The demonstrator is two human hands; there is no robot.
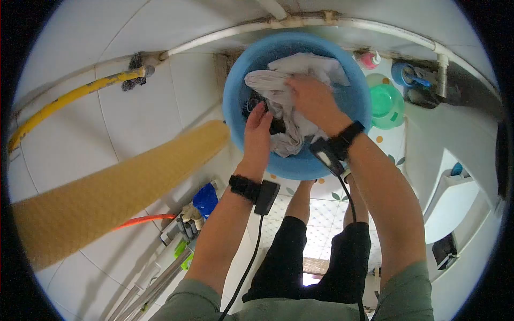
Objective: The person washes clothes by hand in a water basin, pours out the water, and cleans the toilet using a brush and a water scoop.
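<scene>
A large blue basin (231, 101) holds a bunched, wet-looking white cloth (309, 64) and a dark cloth (277, 126) partly beneath it. My right hand (315, 101) is closed on the white cloth near the basin's middle, its fingertips partly lost in the folds. On the left side of the basin, my left hand (258, 131) is beside the dark cloth, with thumb and fingers slightly apart and no clear grip on anything. Both wrists carry black straps with small cabled boxes.
A yellow-brown wrapped pipe (128, 187) slants in from the left. Right of the basin stand a green plastic bowl (386, 106), a pink pump bottle (369, 60) and a blue container (401, 74). A white toilet (452, 206) is at right; poles (155, 283) lean lower left.
</scene>
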